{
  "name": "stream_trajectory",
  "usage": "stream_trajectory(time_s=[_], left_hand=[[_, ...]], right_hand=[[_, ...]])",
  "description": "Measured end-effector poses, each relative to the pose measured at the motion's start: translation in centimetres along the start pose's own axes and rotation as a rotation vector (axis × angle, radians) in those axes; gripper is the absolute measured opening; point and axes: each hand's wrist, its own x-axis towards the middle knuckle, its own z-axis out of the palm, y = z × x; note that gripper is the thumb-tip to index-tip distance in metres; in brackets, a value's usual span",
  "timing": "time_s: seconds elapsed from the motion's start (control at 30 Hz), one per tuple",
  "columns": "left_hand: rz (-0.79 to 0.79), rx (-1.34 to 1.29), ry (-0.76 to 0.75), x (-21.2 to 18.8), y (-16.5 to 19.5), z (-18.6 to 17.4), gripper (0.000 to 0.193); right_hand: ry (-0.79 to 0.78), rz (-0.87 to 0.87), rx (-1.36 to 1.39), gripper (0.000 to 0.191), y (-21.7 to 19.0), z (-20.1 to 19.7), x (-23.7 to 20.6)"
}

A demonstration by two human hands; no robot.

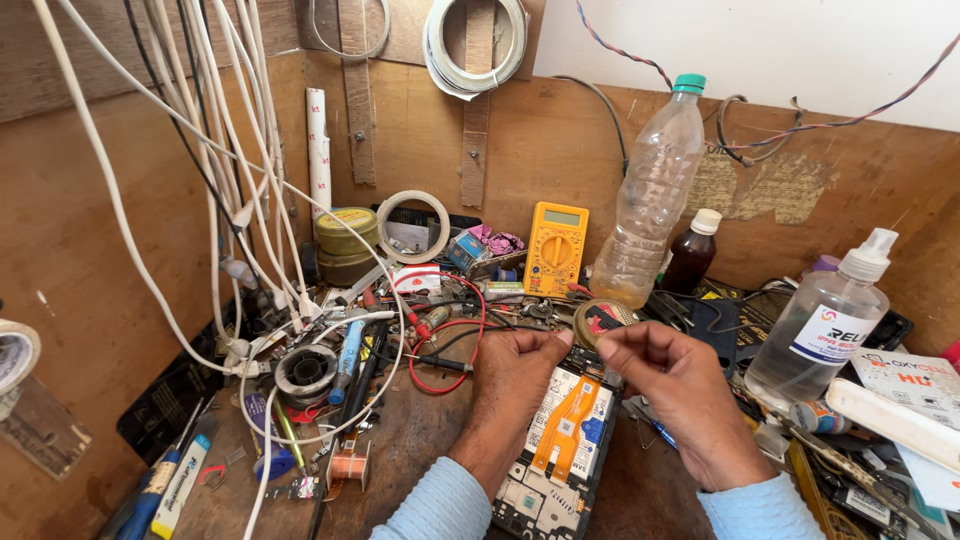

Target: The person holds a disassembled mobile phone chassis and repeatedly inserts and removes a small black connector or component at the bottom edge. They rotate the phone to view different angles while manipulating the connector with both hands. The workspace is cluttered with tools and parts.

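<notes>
Opened and stripped of its back cover, the phone (555, 450) is lying nearest the camera on the wooden bench (420, 440), between two light-blue sleeves. Its dark board is showing an orange flex ribbon (565, 425) running along the middle and a white-labelled battery beneath. The long axis is running from about 6 o'clock up toward 12 o'clock, tilting slightly to 1 o'clock, with the top end pointing at the yellow multimeter (555, 248).

The left hand (515, 375) is resting on the phone's upper left edge, fingers curled together. The right hand (672, 385) is hovering at 3 o'clock of the phone, thumb and forefinger pinching together; whether anything is between them cannot be told.

Free bench is showing only at 9 o'clock of the phone. Red probe leads (450, 340) are crowding at 11 o'clock, and a spray bottle (825, 325) is standing at 3 o'clock.
</notes>
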Motion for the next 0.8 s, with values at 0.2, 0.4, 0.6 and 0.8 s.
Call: stream_trajectory(time_s=[0.2, 0.4, 0.6, 0.8], left_hand=[[-0.024, 0.095, 0.067, -0.3, 0.5, 0.0, 0.024], [0.007, -0.027, -0.06, -0.2, -0.1, -0.2, 0.023], [-0.056, -0.034, -0.078, 0.1, -0.5, -0.3, 0.019], [-0.035, 0.064, -0.015, 0.2, -0.5, -0.2, 0.018]], right_hand=[[-0.074, -0.117, -0.06, 0.028, 0.4, 0.1, 0.0], [-0.036, -0.137, -0.211, 0.019, 0.8, 0.0, 0.3], [-0.023, -0.082, -0.249, 0.018, 0.7, -0.2, 0.0], [-0.039, 0.039, -0.033, 0.024, 0.6, -0.1, -0.1]])
